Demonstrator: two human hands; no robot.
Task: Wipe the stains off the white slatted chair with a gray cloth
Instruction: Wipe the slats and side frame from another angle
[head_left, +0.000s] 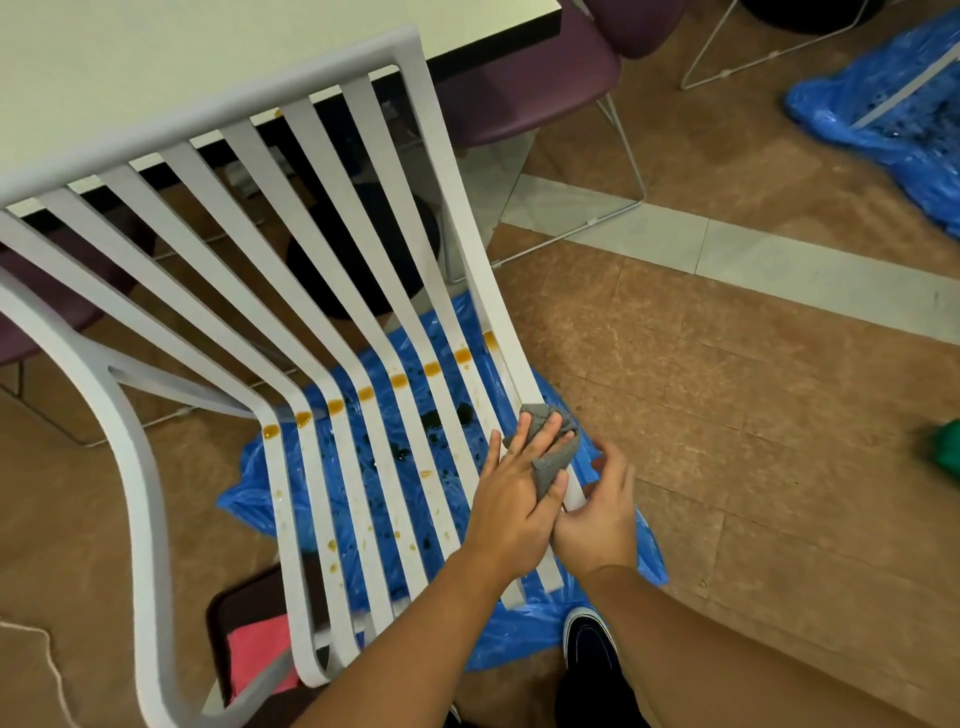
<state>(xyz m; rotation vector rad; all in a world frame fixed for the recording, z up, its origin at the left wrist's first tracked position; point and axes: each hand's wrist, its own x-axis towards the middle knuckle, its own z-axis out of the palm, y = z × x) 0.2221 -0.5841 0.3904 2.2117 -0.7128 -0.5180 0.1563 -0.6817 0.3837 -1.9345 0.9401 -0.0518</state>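
The white slatted chair (291, 291) fills the left and middle of the head view. A row of orange-brown stains (399, 381) runs across the slats where back meets seat, with smaller drips on the seat slats. My left hand (514, 493) presses the gray cloth (553, 447) with straight fingers onto the rightmost seat slats. My right hand (597, 514) grips the right edge of the seat, just beside the left hand, fingers curled round the outer slat.
A blue plastic sheet (415, 467) with dark spots lies under the chair. A white table (156, 62) and purple chairs (524, 88) stand behind. More blue plastic (893, 119) lies at the far right. A pink cloth (260, 654) lies bottom left. My dark shoe (592, 649) is near the chair's front.
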